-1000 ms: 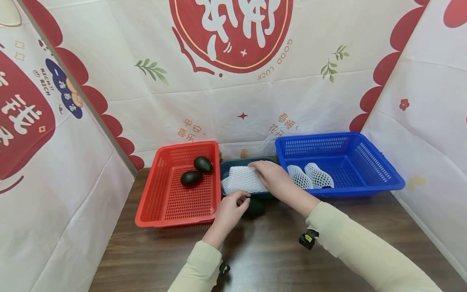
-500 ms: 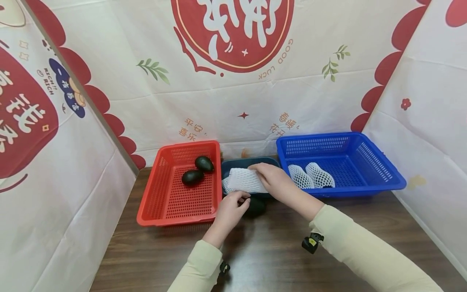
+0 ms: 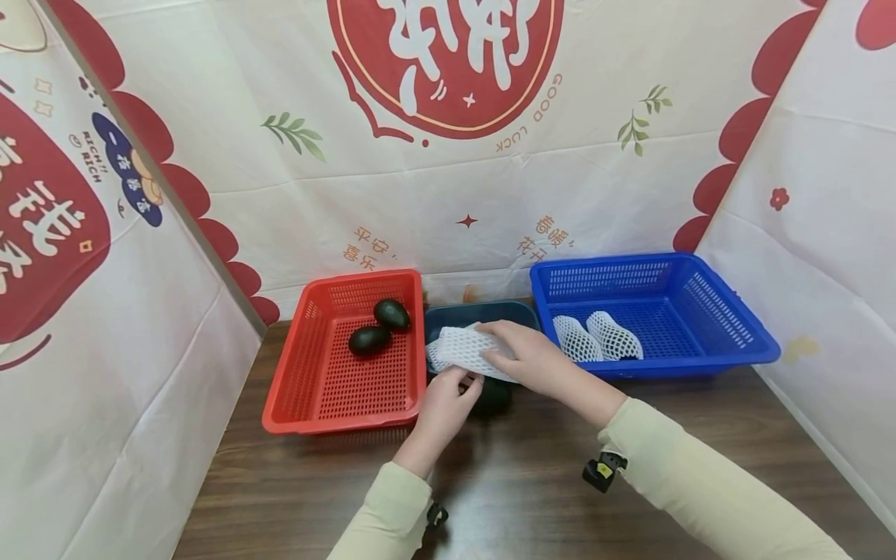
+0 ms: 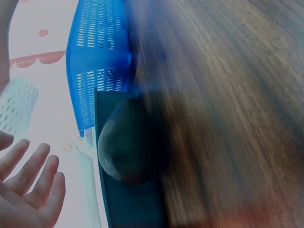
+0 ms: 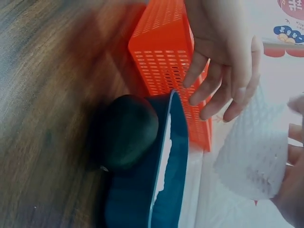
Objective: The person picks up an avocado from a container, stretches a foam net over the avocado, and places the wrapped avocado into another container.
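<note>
My right hand (image 3: 528,356) grips a white foam net sleeve (image 3: 463,348) above the teal bin (image 3: 514,313), thumb on its near side. In the right wrist view the sleeve (image 5: 256,152) looks hollow, with the right fingers at its far edge. My left hand (image 3: 444,408) is just below the sleeve's left end. Its fingers (image 4: 40,175) are extended and loosely bent, holding nothing. A dark green avocado (image 3: 494,398) lies on the table against the bin's near wall, partly hidden by the left hand in the head view. More white netting (image 3: 433,356) shows inside the bin.
The red basket (image 3: 329,427) on the left holds two bare avocados (image 3: 369,341). On the right, the blue basket (image 3: 728,359) holds two dark items in white foam nets (image 3: 614,337). Printed cloth walls stand behind and at both sides of the wooden table (image 3: 532,498).
My right hand has come slightly lower, and its thumb now shows across the foam net sleeve. The sleeve has dropped and tilted a little towards me. My left hand has barely shifted.
</note>
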